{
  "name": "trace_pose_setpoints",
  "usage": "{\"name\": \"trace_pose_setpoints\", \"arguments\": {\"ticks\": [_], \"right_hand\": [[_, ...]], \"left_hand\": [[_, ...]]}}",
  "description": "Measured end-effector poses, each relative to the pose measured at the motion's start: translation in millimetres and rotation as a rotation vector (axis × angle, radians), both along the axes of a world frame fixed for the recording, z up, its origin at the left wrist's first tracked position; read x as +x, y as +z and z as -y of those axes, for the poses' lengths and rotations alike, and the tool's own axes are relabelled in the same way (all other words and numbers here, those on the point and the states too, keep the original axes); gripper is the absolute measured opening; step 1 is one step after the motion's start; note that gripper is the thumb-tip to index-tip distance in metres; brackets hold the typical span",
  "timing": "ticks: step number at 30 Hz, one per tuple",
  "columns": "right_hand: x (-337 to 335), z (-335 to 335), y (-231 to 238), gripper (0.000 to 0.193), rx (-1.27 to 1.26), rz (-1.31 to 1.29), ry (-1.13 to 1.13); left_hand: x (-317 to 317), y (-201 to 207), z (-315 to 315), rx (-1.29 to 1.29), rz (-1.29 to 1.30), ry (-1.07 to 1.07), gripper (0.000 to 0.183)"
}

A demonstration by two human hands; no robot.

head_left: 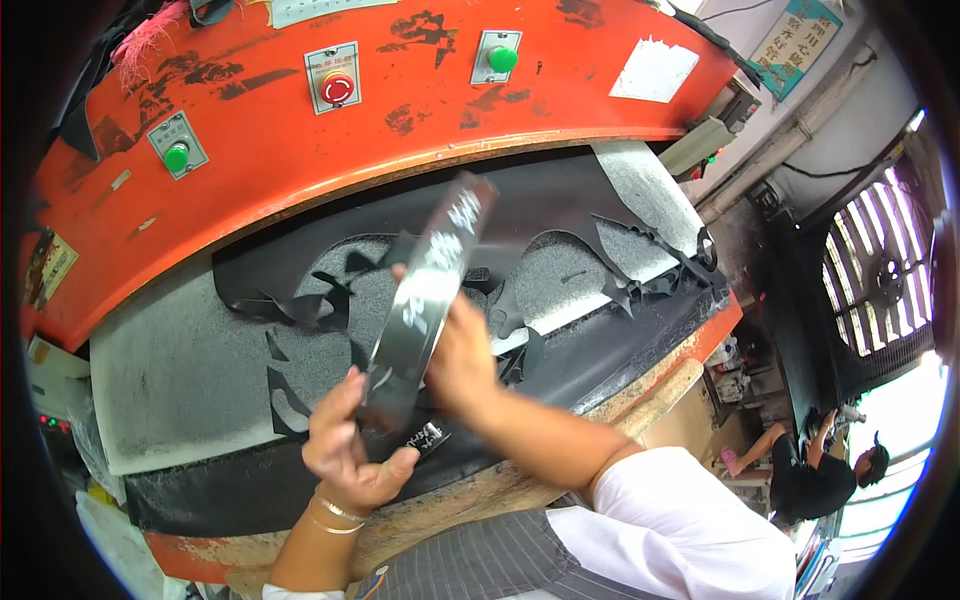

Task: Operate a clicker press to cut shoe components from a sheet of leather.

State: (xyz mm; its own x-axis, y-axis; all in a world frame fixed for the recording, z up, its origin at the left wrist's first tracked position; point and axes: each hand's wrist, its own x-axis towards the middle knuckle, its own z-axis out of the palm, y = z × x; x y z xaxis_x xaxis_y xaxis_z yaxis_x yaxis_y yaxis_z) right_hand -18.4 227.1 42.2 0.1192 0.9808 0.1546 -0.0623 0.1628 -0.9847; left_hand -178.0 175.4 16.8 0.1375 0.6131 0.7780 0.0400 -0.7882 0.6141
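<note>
My right hand [463, 355] is closed round a long metal cutting die [425, 300], which has white marks on its side. A fingertip shows on the die's far side; the other fingers are mostly hidden behind it. The die is tilted and blurred above the cut sheet. By its lower end is my left hand [345, 455], fingers and thumb apart; I cannot tell how firmly it touches the die. A small shiny metal piece [428, 437] is beside my left thumb. Beneath lies a black leather-like sheet [590, 365] with large cut-out gaps and curled scraps [325, 300].
A pale worn cutting board [150, 380] shows at the left and through the gaps. Behind it rises an orange press [260, 150] with a red button [337, 89] and green buttons [502, 59]. Far right, another person [825, 475] sits near a large fan [880, 270].
</note>
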Motion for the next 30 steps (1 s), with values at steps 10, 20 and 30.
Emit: {"name": "trace_pose_setpoints", "arguments": {"ticks": [10,20,30], "right_hand": [[205,-8,42,0.023,0.045,0.97,1.057],[294,-63,64,0.017,0.109,1.112,1.462],[153,-204,-2,0.021,0.167,1.166,1.294]], "left_hand": [[98,-7,-84,-0.171,-0.605,0.556,0.028],[25,16,63,-0.619,-1.027,0.626,0.04],[157,7,9,-0.343,-0.901,0.509,0.039]]}}
